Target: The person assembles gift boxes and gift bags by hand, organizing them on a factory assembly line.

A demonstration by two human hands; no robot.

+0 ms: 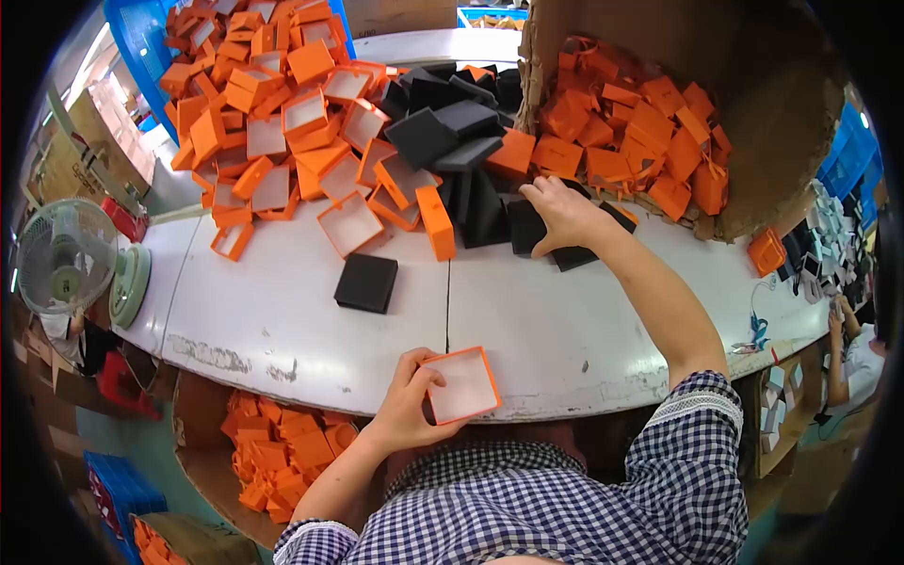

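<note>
Matt orange cardboard tray [463,384]; matt black foam pads [443,127], scuffed white tabletop [565,320]

The tray [462,385] in the left hand [407,405] was orange-edged with a white inside. Pads [527,226] under the right hand [563,215] were black, as was the pad [367,282] between the hands. Boxes [640,141] beyond the right hand were orange. The table [565,320] was white, the fan [71,259] pale green, the sleeve [687,443] navy-and-white check.

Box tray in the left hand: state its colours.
Orange rim with a white inside: the box tray held by the left hand, head view.
</note>
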